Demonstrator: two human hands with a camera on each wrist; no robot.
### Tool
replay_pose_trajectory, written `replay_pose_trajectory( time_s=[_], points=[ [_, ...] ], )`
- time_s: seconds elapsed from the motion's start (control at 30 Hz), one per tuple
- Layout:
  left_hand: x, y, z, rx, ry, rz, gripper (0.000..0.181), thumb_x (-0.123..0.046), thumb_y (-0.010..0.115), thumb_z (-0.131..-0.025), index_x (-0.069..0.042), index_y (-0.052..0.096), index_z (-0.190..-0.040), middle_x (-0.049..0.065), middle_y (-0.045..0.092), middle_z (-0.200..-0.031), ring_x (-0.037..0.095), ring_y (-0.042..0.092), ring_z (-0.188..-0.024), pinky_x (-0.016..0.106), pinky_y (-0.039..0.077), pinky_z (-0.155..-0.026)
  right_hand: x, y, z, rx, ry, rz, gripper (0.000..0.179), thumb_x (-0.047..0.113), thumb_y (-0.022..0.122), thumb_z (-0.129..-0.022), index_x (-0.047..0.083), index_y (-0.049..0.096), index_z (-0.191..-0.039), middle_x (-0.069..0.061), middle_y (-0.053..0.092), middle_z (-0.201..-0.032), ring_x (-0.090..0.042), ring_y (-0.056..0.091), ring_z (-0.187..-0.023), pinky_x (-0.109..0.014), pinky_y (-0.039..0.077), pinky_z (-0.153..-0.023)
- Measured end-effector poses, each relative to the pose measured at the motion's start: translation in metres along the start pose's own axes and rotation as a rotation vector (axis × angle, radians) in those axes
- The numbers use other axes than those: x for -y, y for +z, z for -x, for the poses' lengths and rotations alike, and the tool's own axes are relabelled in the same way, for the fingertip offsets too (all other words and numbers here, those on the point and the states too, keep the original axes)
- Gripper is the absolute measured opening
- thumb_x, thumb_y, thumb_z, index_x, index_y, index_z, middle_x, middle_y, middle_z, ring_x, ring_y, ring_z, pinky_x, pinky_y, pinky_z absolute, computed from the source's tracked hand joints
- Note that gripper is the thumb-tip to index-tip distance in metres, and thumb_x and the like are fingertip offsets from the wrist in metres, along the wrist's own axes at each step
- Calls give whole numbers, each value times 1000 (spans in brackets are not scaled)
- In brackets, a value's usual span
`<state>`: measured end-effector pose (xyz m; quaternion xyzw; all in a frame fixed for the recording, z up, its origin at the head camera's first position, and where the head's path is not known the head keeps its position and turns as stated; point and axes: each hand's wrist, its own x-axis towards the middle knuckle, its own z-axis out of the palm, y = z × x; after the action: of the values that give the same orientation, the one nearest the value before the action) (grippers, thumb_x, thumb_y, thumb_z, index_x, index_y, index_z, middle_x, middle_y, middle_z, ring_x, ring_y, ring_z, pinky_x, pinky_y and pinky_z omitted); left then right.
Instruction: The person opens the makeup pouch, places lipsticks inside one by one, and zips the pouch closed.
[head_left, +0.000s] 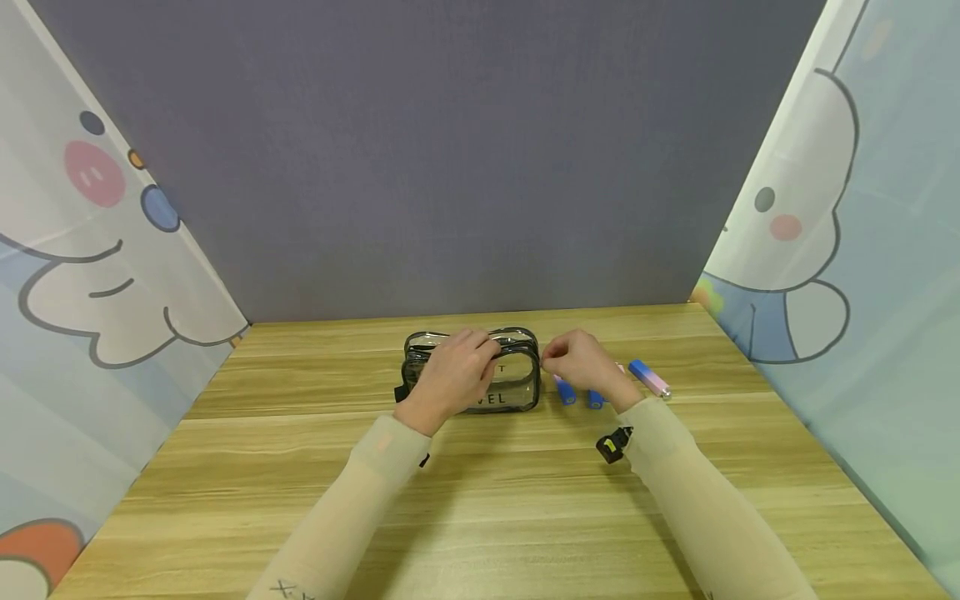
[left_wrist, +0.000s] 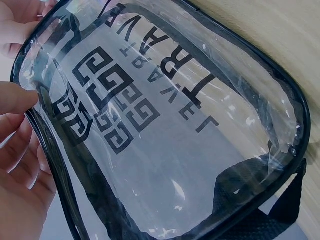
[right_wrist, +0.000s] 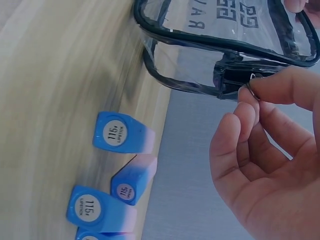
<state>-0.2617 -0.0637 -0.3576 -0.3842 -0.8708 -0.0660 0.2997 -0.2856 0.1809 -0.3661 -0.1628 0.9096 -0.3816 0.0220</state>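
A clear plastic zip pouch [head_left: 517, 392] with black piping and TRAVEL lettering stands upright on the table. My left hand [head_left: 459, 367] grips its top edge; in the left wrist view the thumb [left_wrist: 17, 98] lies on the near side of that rim. At the pouch's right end, my right hand [head_left: 581, 358] pinches a small metal zipper pull [right_wrist: 253, 89] between thumb and forefinger. The zipper's black end tab [right_wrist: 235, 75] shows beside those fingertips. Through the clear walls no contents show. A black fabric loop [left_wrist: 290, 200] hangs from the pouch's left end.
Several blue-to-pink lipstick boxes lie right of the pouch, partly under my right hand: one box [head_left: 564, 389] close to the pouch, another [head_left: 596, 400] beside it, a third [head_left: 649, 377] farther right. A grey panel [head_left: 465, 167] stands behind the wooden table [head_left: 487, 517].
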Motion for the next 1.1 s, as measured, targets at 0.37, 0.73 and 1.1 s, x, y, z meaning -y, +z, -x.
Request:
replay_pose_trajectory(
  time_s=[0.37, 0.73, 1.1],
  points=[
    [0, 0, 0, -1, 3, -2, 4, -10, 74, -92, -9, 72, -95, 6, 68, -96, 23, 65, -89, 36, 55, -84, -3, 2, 1, 20, 2, -15, 17, 10, 63, -92, 0, 76, -95, -11, 70, -79, -16, 57, -66, -34, 48, -70],
    [0, 0, 0, 0, 5, -7, 5, -9, 74, -92, -8, 72, -96, 6, 69, -98, 23, 66, -92, 36, 55, -86, -5, 4, 1, 24, -3, -4, 16, 11, 63, -92, 4, 77, -93, -8, 70, -78, -17, 56, -67, -35, 47, -70],
    [1, 0, 0, -3, 8, -2, 4, -10, 73, -92, -9, 72, -96, 6, 69, -97, 23, 66, -91, 37, 55, -86, -7, 4, 2, 19, -18, 18, 14, 11, 64, -92, 3, 76, -90, 0, 69, -80, -16, 57, -74, -35, 48, -74]
  ],
)
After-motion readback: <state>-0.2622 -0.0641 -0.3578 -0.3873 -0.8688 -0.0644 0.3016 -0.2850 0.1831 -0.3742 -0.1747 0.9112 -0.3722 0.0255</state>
